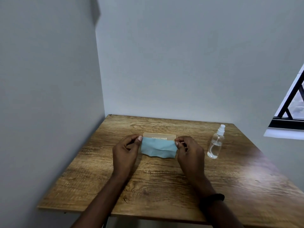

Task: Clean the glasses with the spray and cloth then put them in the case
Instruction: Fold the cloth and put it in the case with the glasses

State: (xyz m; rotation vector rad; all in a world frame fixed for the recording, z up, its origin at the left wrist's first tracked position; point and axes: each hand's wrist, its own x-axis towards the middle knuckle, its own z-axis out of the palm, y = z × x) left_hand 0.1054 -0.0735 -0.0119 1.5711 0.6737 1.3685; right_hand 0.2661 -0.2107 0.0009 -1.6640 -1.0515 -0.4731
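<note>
A light blue cloth [158,148] hangs stretched between my two hands above the middle of the wooden table [148,186]. My left hand [125,150] pinches its upper left corner and my right hand [189,151] pinches its upper right corner. Just behind the cloth lies a tan glasses case [159,135] with pale lettering, its lower part hidden by the cloth. A clear spray bottle [216,143] with a white nozzle stands upright to the right of my right hand. No glasses are visible.
The table sits in a corner, with pale walls close on the left and behind. A window with dark bars [291,106] is at the right. I wear a dark band on my right wrist [212,199].
</note>
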